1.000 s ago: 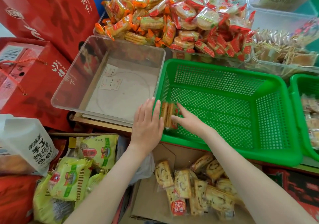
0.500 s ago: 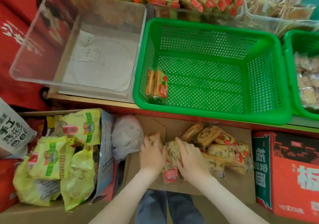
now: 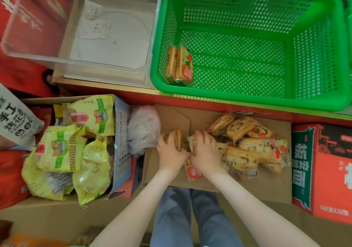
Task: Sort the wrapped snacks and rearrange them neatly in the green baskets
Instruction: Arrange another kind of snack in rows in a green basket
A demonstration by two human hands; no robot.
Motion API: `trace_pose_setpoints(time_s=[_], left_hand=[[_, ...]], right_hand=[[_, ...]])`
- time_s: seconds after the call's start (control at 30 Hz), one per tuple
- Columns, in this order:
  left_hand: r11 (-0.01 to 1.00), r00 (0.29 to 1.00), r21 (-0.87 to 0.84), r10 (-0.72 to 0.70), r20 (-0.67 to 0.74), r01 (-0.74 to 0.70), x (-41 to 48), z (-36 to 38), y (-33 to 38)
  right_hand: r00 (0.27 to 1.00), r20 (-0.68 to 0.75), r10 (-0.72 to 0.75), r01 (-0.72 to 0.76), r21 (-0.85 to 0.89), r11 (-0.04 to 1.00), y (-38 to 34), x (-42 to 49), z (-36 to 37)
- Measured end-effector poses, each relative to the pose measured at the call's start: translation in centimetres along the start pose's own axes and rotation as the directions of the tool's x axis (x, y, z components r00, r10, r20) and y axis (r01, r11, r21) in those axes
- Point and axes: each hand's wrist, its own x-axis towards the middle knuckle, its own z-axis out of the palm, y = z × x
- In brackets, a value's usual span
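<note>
A green basket (image 3: 247, 102) stands on the shelf at the upper right. Two wrapped bread snacks (image 3: 179, 63) stand on edge in its near left corner. Below it a pile of wrapped bread snacks (image 3: 245, 143) lies on flattened cardboard (image 3: 266, 185). My left hand (image 3: 170, 152) is closed around one wrapped bread snack (image 3: 178, 138) at the pile's left edge. My right hand (image 3: 204, 151) grips another wrapped snack (image 3: 193, 172) right beside it, its red end showing under my wrist. The two hands touch.
A clear plastic bin (image 3: 106, 69) sits left of the basket. A box of yellow-green snack bags (image 3: 76, 151) is at the left, a crumpled plastic bag (image 3: 142, 130) beside it. A red carton (image 3: 322, 170) stands at the right. Red gift bags (image 3: 22, 18) are far left.
My hands left two snacks in the basket's near left corner, dropped to the pile on the cardboard, and closed on two more snacks. The view tilted downward.
</note>
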Motion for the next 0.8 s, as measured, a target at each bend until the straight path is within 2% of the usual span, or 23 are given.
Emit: trace_pose_setpoints(time_s=[0.07,0.13,0.2,0.27,0.43,0.6,0.67,0.73,0.8], left_hand=[[0.972,0.999,-0.230,-0.042,-0.005,0.040,-1.0,-1.0,0.4],[0.902,0.997,-0.425,-0.052,0.058,0.072,-2.4,-2.2,0.9],[0.821,0.994,-0.568,0.005,0.113,0.060,-3.9,-3.8,1.7],[0.795,0.986,-0.607,0.108,0.130,-0.007,-5.5,-5.6,2.8],[0.803,0.909,-0.542,0.386,0.157,-0.247,-8.9,-11.2,6.3],[0.752,0.812,-0.441,0.577,0.081,-0.490,-9.0,-14.5,10.9],[0.735,0.801,-0.431,0.597,0.045,-0.524,-6.8,-15.6,12.6],[0.751,0.809,-0.354,0.587,-0.027,-0.557,-3.5,-16.3,14.3],[0.813,0.816,-0.095,0.560,-0.139,-0.574,0.7,-16.7,15.8]], right_hand=[[0.999,0.000,0.034,-0.032,0.359,0.933,-0.4,-0.6,-1.5],[0.996,0.081,0.044,-0.086,0.641,0.763,-1.0,-1.8,-3.7],[0.985,0.166,-0.049,-0.104,0.793,0.600,-1.5,-3.4,-5.8],[0.975,0.163,-0.148,-0.069,0.864,0.499,-2.2,-5.3,-8.2],[0.961,0.111,-0.255,0.017,0.892,0.452,-5.0,-8.6,-14.4],[0.978,0.005,-0.210,0.106,0.852,0.514,-7.9,-7.8,-19.9],[0.987,0.005,-0.162,0.068,0.897,0.437,-8.6,-5.7,-21.9],[0.992,-0.014,-0.123,0.050,0.954,0.296,-9.0,-2.7,-23.7],[0.997,-0.062,-0.043,0.071,0.965,0.254,-9.5,1.4,-25.1]])
